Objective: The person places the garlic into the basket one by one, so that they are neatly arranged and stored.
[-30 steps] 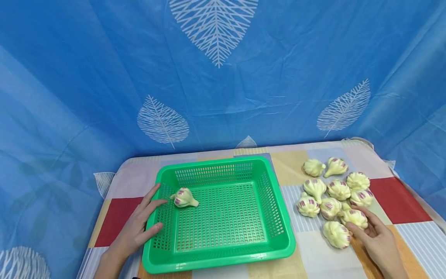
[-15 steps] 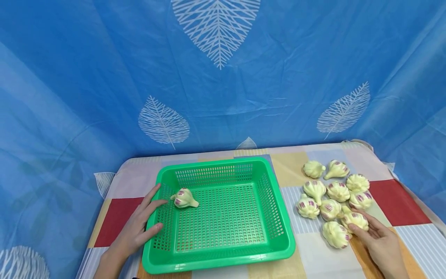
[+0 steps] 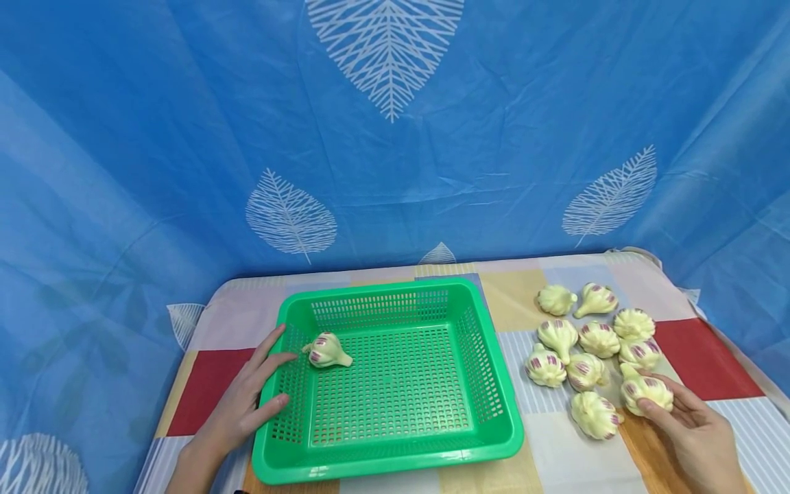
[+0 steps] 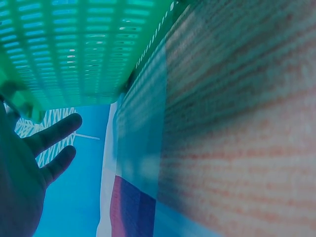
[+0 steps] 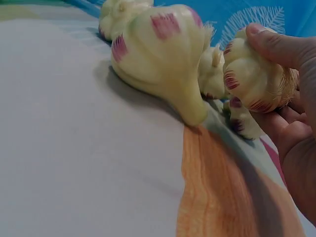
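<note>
My right hand (image 3: 700, 425) pinches a garlic bulb (image 3: 647, 396) between thumb and fingers at the near right of the table. In the right wrist view the held garlic bulb (image 5: 256, 74) shows purple streaks and root hairs, with the thumb over its top. Another garlic bulb (image 3: 596, 416) lies just left of it, its stem pointing at the hand. My left hand (image 3: 237, 405) rests at the left rim of a green plastic basket (image 3: 395, 470), fingers spread and fairly straight over the edge. One garlic bulb (image 3: 327, 350) lies inside the basket near its left wall.
Several more garlic bulbs (image 3: 599, 339) lie grouped on the table right of the basket. A patchwork tablecloth (image 3: 703, 357) covers the table. Blue curtains (image 3: 494, 137) with white leaf prints hang behind and at both sides.
My right hand has drawn the garlic bulb rightward, away from the neighbouring bulbs. The left hand and the basket stay where they were.
</note>
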`<state>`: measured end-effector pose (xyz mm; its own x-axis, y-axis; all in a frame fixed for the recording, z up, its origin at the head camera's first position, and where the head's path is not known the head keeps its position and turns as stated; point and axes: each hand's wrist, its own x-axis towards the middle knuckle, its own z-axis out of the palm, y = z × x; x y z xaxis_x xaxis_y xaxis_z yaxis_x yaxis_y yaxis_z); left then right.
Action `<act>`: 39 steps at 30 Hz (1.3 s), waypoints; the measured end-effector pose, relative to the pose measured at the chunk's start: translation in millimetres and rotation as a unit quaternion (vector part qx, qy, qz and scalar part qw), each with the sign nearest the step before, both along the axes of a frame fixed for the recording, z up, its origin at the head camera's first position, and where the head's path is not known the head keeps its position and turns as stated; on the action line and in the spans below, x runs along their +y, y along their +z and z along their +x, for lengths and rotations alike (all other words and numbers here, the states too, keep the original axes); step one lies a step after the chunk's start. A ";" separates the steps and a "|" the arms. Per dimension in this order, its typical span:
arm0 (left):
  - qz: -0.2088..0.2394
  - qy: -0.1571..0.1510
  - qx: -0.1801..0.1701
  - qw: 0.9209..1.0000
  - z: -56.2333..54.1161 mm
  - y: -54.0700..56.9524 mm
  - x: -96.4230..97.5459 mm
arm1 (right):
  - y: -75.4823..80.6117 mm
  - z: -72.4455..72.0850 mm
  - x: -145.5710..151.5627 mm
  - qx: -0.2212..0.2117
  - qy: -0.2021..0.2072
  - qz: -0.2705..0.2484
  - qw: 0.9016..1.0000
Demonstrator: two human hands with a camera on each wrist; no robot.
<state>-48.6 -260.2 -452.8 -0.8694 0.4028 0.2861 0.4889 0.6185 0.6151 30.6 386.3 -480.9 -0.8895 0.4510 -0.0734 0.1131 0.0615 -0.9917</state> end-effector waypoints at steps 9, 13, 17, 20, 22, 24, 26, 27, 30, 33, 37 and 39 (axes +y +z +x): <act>-0.003 0.001 -0.001 1.000 1.2 -0.4 -0.7 | 25.4 -8.4 -10.6 0.075 0.079 0.011 0.994; -0.003 0.001 0.000 1.000 1.4 0.2 -1.1 | 37.3 -17.1 -18.2 0.102 0.110 0.030 0.988; -0.002 -0.002 0.002 1.000 1.0 0.4 -1.6 | 46.5 -26.9 -27.6 0.117 0.129 0.017 0.985; -0.002 -0.004 0.004 1.000 0.6 0.3 -1.6 | 54.1 -35.4 -35.7 0.118 0.154 0.041 0.980; -0.003 -0.005 0.005 1.000 0.5 0.2 -1.5 | 59.6 -41.6 -41.2 0.122 0.173 0.064 0.975; -0.002 -0.004 0.006 1.000 0.5 0.2 -1.3 | 65.6 -47.8 -46.9 0.126 0.191 0.092 0.969; -0.003 -0.003 0.007 1.000 0.5 0.5 -0.9 | 71.5 -54.3 -52.8 0.134 0.205 0.099 0.964; -0.003 -0.003 0.008 1.000 0.5 0.5 -0.8 | 74.4 -57.3 -55.5 0.137 0.211 0.105 0.962; -0.003 -0.003 0.008 1.000 0.6 0.9 -0.4 | 81.4 -66.5 -64.0 0.156 0.236 0.099 0.954; -0.002 -0.003 0.006 1.000 0.6 1.2 -0.3 | 86.3 -74.8 -72.5 0.172 0.264 0.080 0.945; -0.005 -0.004 0.005 1.000 0.4 1.9 -0.5 | 92.8 -84.0 -85.2 0.168 0.281 0.084 0.941; -0.006 -0.004 0.006 1.000 0.1 2.3 -0.2 | 95.7 -89.4 -91.4 0.169 0.294 0.079 0.937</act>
